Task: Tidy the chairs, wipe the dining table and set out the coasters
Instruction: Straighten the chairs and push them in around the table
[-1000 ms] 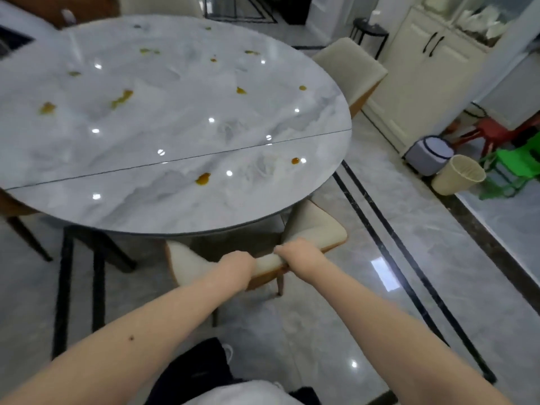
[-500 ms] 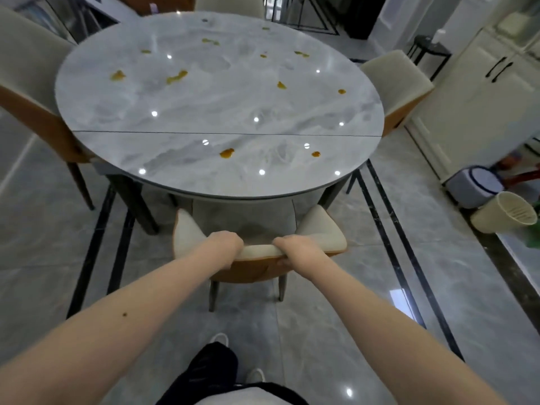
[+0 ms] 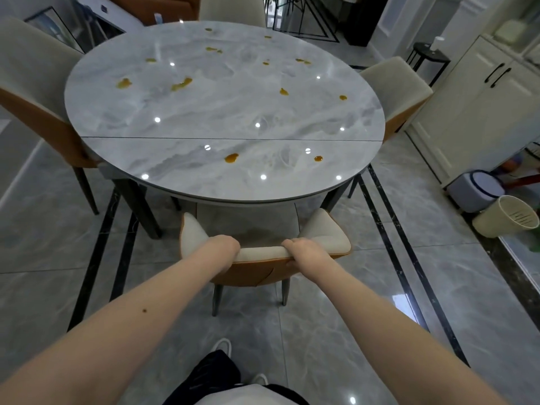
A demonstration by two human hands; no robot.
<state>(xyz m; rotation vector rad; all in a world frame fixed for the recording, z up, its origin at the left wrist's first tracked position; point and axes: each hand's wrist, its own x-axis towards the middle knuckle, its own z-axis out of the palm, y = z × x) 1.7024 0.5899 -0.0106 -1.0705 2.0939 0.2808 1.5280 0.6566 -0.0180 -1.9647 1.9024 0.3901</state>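
On padded chair back (image 3: pixel 264 252): both hands (image 3: pixel 225 247)

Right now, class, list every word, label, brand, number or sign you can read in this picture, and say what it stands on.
None can be read.
Dining table: only marble veining, orange-brown spills and light glints, no text.
Near chair, gripped by the left hand and the right hand: no label shows.
Cream bin: only slots, no lettering.
White appliance beyond the table: one small dark mark, too small to read.
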